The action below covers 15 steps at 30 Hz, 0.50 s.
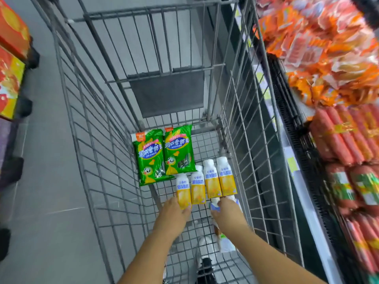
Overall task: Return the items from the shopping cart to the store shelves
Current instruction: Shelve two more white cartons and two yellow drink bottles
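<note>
A grocery shop aisle: a wire shopping cart (86,124) stands beside store shelves (291,111) stacked with packaged sausages (344,136).

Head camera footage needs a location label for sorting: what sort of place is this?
Most likely a supermarket aisle: a grey wire shopping cart holds yellow-labelled white bottles, beside a shelf of red sausage packs.

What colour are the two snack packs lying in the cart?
Green snack packs with yellow cartoon figures, clearest in the head view.
</note>
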### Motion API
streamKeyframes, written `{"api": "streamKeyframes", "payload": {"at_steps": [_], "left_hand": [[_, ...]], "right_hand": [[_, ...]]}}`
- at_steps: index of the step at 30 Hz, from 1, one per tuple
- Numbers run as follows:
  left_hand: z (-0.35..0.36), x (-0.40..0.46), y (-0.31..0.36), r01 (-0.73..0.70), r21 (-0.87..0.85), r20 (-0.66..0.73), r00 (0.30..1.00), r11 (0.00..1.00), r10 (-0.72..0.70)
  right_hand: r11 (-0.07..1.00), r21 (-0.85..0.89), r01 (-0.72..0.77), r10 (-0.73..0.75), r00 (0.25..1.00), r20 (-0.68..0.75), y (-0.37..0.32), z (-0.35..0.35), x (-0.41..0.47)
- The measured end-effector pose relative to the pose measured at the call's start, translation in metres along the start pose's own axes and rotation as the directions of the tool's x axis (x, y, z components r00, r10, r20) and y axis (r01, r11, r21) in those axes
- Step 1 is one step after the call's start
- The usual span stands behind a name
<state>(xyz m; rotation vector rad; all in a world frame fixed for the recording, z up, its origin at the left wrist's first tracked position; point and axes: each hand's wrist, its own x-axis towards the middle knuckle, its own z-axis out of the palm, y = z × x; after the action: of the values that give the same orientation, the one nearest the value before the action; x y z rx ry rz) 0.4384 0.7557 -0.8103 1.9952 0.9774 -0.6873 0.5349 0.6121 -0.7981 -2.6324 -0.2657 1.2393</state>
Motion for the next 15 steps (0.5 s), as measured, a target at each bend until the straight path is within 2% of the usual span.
{"api": "streamKeyframes", "payload": {"at_steps": [3,6,7,9,12,15], "left_hand": [[0.018,0.015,-0.005,0.065,-0.072,-0.056,0.996,0.995,-0.069],[0.033,0.017,-0.006,0.111,-0.098,-0.167,0.978,0.989,-0.126],[0.036,0.013,-0.003,0.121,-0.122,-0.16,0.977,0.985,-0.14],[0.052,0.008,-0.001,0.106,-0.143,-0.065,0.991,0.984,-0.116],[0.076,0.002,0.012,0.112,-0.171,0.142,0.986,0.979,-0.088],[0.095,0.002,0.024,0.097,-0.371,0.221,0.975,0.923,-0.014]], "right_hand": [[0.999,0.024,-0.021,0.022,0.998,-0.057,0.006,0.009,0.007],[0.997,-0.048,-0.053,0.043,0.982,-0.185,0.018,0.014,0.008],[0.992,-0.097,-0.078,0.055,0.974,-0.22,0.023,0.017,0.005],[0.988,-0.133,-0.085,0.046,0.962,-0.27,0.029,0.022,0.001],[0.996,-0.031,-0.081,0.071,0.967,-0.246,0.026,0.028,0.003],[0.993,0.032,-0.115,0.119,0.971,-0.208,0.025,0.029,0.011]]}}
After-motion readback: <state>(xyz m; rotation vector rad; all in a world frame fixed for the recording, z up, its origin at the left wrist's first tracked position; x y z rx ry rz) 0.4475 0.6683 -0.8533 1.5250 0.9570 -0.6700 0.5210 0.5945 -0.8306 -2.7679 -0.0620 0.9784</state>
